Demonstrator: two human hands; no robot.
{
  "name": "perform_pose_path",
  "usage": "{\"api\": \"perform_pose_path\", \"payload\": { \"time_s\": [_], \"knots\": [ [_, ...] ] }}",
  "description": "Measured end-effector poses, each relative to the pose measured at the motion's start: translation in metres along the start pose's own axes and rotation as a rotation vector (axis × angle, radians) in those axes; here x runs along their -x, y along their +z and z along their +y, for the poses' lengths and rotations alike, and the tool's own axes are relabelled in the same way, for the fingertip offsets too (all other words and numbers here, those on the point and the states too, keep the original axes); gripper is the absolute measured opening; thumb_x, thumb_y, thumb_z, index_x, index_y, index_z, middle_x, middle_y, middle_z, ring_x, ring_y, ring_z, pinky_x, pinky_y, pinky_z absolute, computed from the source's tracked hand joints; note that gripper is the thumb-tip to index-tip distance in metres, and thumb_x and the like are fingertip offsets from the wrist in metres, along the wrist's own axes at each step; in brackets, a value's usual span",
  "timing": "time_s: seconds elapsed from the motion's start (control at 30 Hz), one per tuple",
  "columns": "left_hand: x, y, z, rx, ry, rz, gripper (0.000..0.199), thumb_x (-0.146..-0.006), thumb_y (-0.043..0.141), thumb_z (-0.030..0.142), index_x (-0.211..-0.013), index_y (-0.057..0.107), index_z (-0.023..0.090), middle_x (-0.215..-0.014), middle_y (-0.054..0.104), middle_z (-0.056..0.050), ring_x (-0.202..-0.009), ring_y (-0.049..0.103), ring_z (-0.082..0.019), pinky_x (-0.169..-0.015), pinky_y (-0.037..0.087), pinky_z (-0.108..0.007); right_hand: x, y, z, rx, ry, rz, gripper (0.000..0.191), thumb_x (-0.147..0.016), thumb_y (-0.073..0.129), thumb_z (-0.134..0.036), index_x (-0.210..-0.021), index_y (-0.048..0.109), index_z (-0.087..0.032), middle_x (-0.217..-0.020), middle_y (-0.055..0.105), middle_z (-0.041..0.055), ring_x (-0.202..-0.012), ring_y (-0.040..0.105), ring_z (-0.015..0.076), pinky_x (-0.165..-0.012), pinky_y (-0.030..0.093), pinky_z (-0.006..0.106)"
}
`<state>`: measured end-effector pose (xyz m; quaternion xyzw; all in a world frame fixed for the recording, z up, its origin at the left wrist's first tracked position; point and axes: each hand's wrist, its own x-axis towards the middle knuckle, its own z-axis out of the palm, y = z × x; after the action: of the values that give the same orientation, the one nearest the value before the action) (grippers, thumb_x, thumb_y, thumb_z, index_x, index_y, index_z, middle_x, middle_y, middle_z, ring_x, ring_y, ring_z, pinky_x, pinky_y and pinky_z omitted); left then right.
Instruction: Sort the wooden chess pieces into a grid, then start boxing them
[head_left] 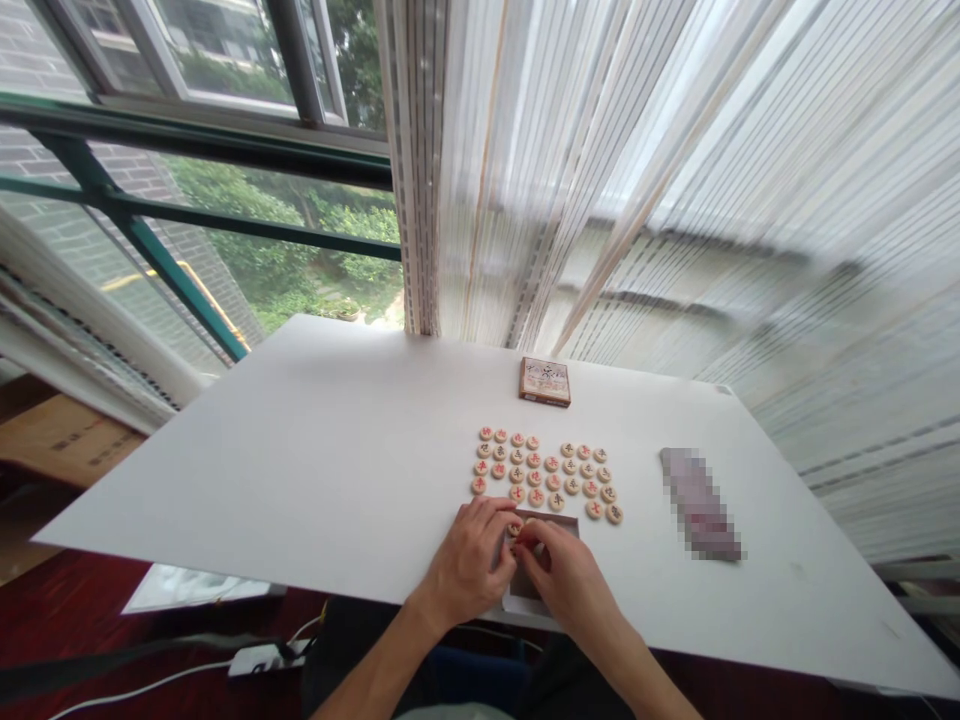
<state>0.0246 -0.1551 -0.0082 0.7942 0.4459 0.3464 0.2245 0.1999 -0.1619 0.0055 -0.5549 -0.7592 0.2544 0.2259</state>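
Observation:
Just in front of me, an open shallow box [564,522] stands at the table's near edge, with a few round wooden xiangqi pieces [514,529] at its far left corner. My left hand [469,558] is curled over the box's left side, thumb and fingers around that corner. Inside the box, my right hand [564,575] pinches a xiangqi piece between thumb and fingertips; the piece is mostly hidden. Beyond both hands, several more xiangqi pieces [534,461] with red or black characters lie flat in loose rows. Part of the box lies hidden under my hands.
A closed printed box [545,382] lies farther back on the white table [337,450]. To the right is a blurred-out mauve item [701,505]. Striped sheer curtains [540,180] hang behind the table, beside a window. A power strip [262,658] sits below at the left.

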Motion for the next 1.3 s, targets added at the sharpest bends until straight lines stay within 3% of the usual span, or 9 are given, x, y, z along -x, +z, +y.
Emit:
{"api": "perform_pose_path", "payload": {
  "time_s": [0.23, 0.47, 0.87, 1.1, 1.3],
  "knots": [
    [-0.001, -0.002, 0.002, 0.007, -0.009, -0.017, 0.041, -0.078, 0.052, 0.005, -0.114, 0.06, 0.023, -0.123, 0.06, -0.009, -0.118, 0.054, -0.028, -0.101, 0.044, -0.047, 0.003, 0.004, 0.002, 0.054, -0.021, 0.041, 0.015, -0.096, 0.049, -0.017, -0.089, 0.061, -0.023, -0.084, 0.065, 0.0013, -0.072, 0.063, 0.0169, -0.066, 0.047, 0.026],
    [-0.001, -0.001, -0.001, 0.027, -0.034, -0.018, 0.04, -0.081, 0.049, 0.004, -0.116, 0.057, 0.022, -0.126, 0.058, -0.009, -0.12, 0.053, -0.026, -0.104, 0.044, -0.045, 0.019, 0.0, 0.007, 0.038, -0.003, -0.044, 0.008, -0.095, 0.056, -0.019, -0.095, 0.061, -0.025, -0.086, 0.065, -0.0001, -0.07, 0.063, 0.0164, -0.063, 0.048, 0.026],
    [-0.002, -0.001, 0.001, 0.007, -0.077, -0.037, 0.037, -0.083, 0.047, 0.006, -0.116, 0.056, 0.022, -0.126, 0.059, -0.01, -0.118, 0.055, -0.027, -0.103, 0.045, -0.045, 0.014, 0.0, 0.012, 0.007, -0.109, -0.065, 0.017, -0.097, 0.049, -0.017, -0.099, 0.063, -0.026, -0.093, 0.067, 0.0036, -0.078, 0.067, 0.0181, -0.069, 0.055, 0.027],
    [-0.004, 0.002, 0.003, -0.051, -0.063, -0.015, 0.036, -0.079, 0.059, 0.014, -0.114, 0.056, 0.022, -0.126, 0.06, -0.011, -0.119, 0.055, -0.029, -0.101, 0.045, -0.046, 0.021, -0.02, 0.023, 0.042, -0.133, 0.032, 0.019, -0.097, 0.047, -0.016, -0.103, 0.062, -0.025, -0.102, 0.07, 0.0073, -0.091, 0.068, 0.0217, -0.079, 0.057, 0.033],
    [-0.005, 0.004, 0.002, -0.067, -0.05, -0.011, 0.035, -0.076, 0.061, 0.011, -0.109, 0.059, 0.023, -0.122, 0.062, -0.008, -0.118, 0.056, -0.027, -0.102, 0.045, -0.045, 0.018, -0.012, 0.025, 0.112, -0.198, 0.061, 0.021, -0.096, 0.051, -0.013, -0.104, 0.067, -0.024, -0.111, 0.072, 0.0077, -0.095, 0.069, 0.0238, -0.085, 0.059, 0.039]
  ]
}}
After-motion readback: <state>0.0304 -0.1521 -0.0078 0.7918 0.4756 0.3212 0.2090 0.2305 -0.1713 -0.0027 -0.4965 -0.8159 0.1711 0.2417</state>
